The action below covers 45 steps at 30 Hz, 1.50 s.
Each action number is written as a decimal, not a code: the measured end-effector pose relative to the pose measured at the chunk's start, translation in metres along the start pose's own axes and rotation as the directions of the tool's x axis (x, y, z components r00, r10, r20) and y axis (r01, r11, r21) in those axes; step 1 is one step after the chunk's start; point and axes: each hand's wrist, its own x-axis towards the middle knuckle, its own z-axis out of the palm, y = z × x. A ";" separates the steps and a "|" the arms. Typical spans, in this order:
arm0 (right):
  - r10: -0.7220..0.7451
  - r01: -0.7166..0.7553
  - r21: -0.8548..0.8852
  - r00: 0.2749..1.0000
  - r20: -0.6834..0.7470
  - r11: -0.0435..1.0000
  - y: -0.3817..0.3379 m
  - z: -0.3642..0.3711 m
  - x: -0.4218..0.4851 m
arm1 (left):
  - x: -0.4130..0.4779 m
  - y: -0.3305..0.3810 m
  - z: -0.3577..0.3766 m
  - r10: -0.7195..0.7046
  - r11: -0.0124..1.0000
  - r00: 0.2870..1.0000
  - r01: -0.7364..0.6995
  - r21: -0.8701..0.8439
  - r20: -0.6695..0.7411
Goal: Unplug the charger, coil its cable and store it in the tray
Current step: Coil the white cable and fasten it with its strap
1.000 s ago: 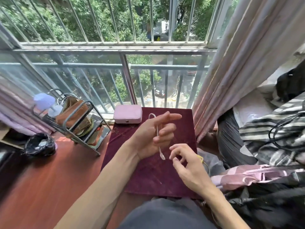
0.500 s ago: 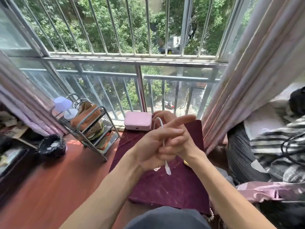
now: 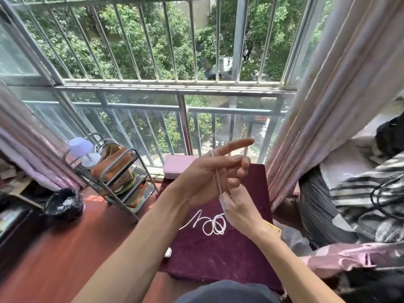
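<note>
Head view shows my left hand (image 3: 209, 178) raised above the table (image 3: 218, 259), palm toward me, first finger stretched out and the other fingers half bent. The white cable (image 3: 218, 182) goes over the top of this hand near the first finger and runs down across the palm, so this hand is the form for the coil. My right hand (image 3: 238, 206) is just below it and pinches the cable end with the plug. The rest of the cable lies on the dark red cloth of the table in small loose loops (image 3: 215, 225). A small white block (image 3: 168, 252), probably the charger, lies at the near left edge of the cloth. I judge that the coiling has only begun.

To do this step well, I think I should bring each turn around the left fingers with the same light pull and lay the turns side by side. I should let the loose loops lift from the cloth freely, because they may knot. The left fingers must stay apart. Which thing is the tray I cannot tell; the pink box (image 3: 177, 166) near the railing is one candidate.
</note>
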 end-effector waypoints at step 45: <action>-0.224 0.229 -0.080 0.972 0.072 0.970 -0.064 -0.100 0.033 | -0.016 -0.018 -0.007 -0.261 0.965 0.956 0.257 0.045 0.135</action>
